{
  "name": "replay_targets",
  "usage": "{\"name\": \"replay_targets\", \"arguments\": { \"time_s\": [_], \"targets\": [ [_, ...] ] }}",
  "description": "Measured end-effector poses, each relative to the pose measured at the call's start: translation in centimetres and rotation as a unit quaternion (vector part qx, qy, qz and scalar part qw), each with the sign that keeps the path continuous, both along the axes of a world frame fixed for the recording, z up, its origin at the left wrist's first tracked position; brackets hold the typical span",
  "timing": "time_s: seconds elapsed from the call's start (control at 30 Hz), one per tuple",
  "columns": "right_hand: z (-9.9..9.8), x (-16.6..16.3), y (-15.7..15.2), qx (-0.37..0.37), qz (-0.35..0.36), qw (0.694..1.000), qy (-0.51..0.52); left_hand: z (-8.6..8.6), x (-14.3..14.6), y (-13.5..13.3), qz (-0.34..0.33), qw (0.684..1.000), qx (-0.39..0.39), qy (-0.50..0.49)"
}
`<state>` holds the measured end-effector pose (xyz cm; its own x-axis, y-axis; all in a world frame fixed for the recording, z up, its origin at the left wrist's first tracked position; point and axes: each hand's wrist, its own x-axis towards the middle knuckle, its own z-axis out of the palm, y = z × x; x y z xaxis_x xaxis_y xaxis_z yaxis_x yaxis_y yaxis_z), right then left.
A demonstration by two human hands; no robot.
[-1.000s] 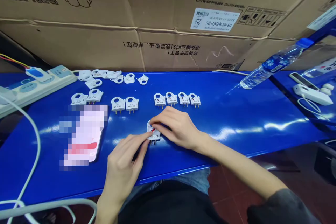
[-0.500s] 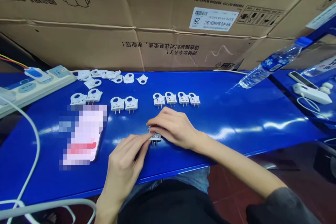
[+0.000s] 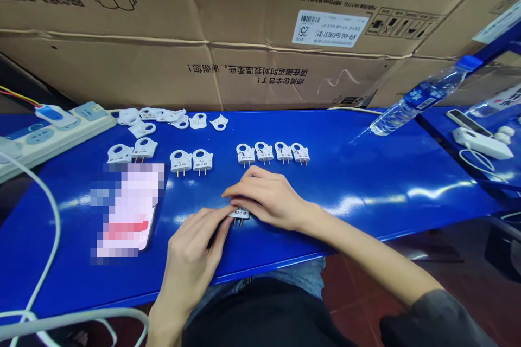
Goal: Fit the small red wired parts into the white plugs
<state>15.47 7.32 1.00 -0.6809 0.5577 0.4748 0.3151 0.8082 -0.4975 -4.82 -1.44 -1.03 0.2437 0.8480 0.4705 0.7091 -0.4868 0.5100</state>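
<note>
On the blue table (image 3: 366, 184) both my hands meet over one small white plug half (image 3: 239, 214) with two metal pins. My right hand (image 3: 266, 198) lies over it from above, fingers curled and pressing on it. My left hand (image 3: 195, 249) pinches its near left edge with the fingertips. Most of the plug is hidden under my right fingers. Just beyond my right hand stands a row of several white plug halves (image 3: 272, 153) with pins toward me. A pair of plug halves (image 3: 191, 161) sits to the left.
A phone (image 3: 128, 209) lies left of my hands. White plug covers (image 3: 171, 116) are scattered at the back left, beside a power strip (image 3: 44, 130) with cables. Cardboard boxes (image 3: 244, 27) wall the back. A water bottle (image 3: 419, 98) leans at the right, near a charger (image 3: 482, 143).
My right fingers have slid further over the plug half, so its red mark and upper part are now covered. The left fingertips stay at its edge.
</note>
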Motion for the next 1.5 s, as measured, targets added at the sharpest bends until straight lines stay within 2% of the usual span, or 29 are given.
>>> {"name": "replay_targets", "arguments": {
  "time_s": [0.27, 0.43, 0.6, 0.7, 1.13, 1.37, 1.5],
  "targets": [
    [0.4, 0.2, 0.0, -0.002, -0.001, 1.0, -0.017, 0.1, 0.1, 0.0, 0.022, 1.0, 0.003, 0.0],
    [1.2, 0.5, 0.1, -0.015, -0.032, 0.999, -0.006, 0.1, 0.2, -0.1, 0.05, 0.999, -0.01, -0.002],
    [1.5, 0.8, 0.3, -0.025, -0.05, 0.996, -0.068, 0.0, 0.1, -0.1, 0.098, 0.993, -0.044, -0.038],
    [1.2, 0.7, 0.3, -0.03, -0.033, 0.994, -0.102, 0.0, 0.0, -0.1, 0.1, 0.993, -0.046, -0.04],
    [0.7, 0.3, 0.3, -0.043, -0.015, 0.996, -0.071, -0.1, -0.2, -0.2, 0.103, 0.993, -0.042, -0.043],
    [0.5, -0.1, 1.6, -0.033, -0.101, 0.993, -0.06, -0.1, -0.1, -0.6, 0.152, 0.981, -0.095, -0.072],
    [0.1, -0.8, 3.7, -0.002, -0.137, 0.986, -0.094, -0.2, -0.1, -0.5, 0.137, 0.983, -0.1, -0.074]
  ]
}}
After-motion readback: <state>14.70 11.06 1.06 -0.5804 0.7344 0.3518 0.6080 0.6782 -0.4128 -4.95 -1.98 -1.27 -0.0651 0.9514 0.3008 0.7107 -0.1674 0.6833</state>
